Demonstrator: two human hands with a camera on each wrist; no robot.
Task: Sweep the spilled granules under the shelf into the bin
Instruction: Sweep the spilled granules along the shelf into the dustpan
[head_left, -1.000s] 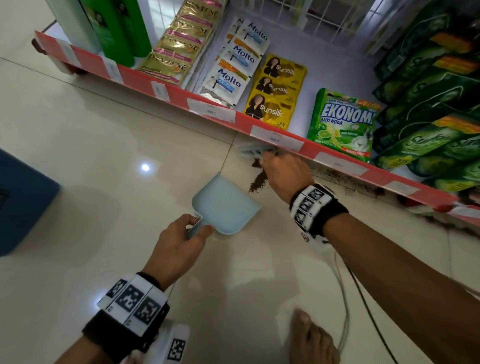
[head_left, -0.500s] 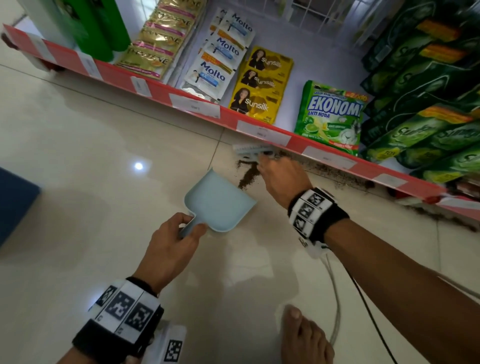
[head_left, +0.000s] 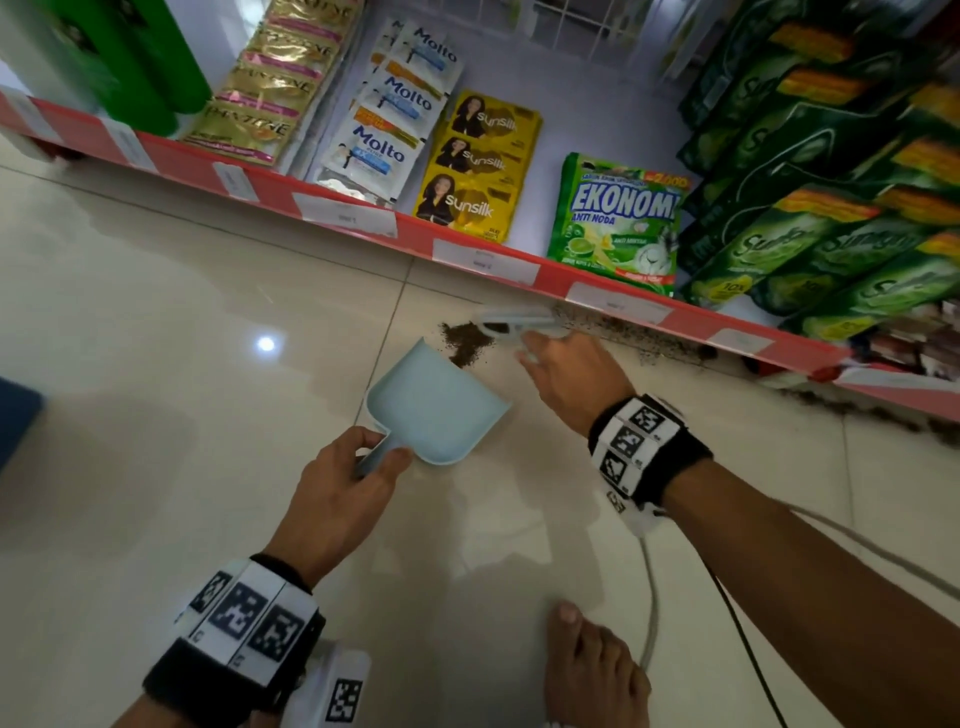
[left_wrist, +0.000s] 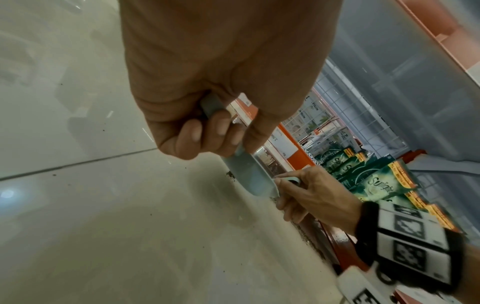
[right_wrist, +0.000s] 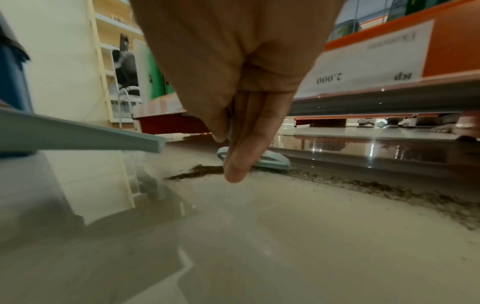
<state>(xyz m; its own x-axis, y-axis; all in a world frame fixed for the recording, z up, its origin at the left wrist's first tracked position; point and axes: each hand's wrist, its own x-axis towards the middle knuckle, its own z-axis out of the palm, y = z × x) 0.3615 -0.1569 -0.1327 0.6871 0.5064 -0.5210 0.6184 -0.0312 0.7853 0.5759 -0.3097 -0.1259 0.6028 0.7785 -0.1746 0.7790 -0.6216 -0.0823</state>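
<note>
the red-edged metal shop shelf (head_left: 483, 244) runs from far left to near right across the glossy cream tile floor (head_left: 156, 312), and a long band of dark brown spilled granules (right_wrist: 389, 189) lies along and under its lower edge, thinning toward the right. a small heap of those granules (head_left: 465, 340) sits just beyond the lip of the pale blue plastic dustpan (head_left: 436, 410), which rests slightly tilted on the floor in front of the shelf. the left hand (head_left: 337, 499) has its fingers and thumb curled round the dustpan's short handle. the right hand (head_left: 571, 374), to the right of the pan, pinches the pale blue handle of a small hand brush (head_left: 511, 325) between thumb and nearly straight fingers, the brush head low against the floor at the shelf edge. a dark blue object at the far left edge is probably the bin, though too little shows to be sure. likely risks: the pan's lip may not sit flush on the tile, so granules could slide beneath it; a quick stroke could scatter them across the slick floor; the brush may not reach deep under the low shelf, leaving the band behind; and the bare foot (head_left: 592, 670) nearby could tread loose grains about.
</note>
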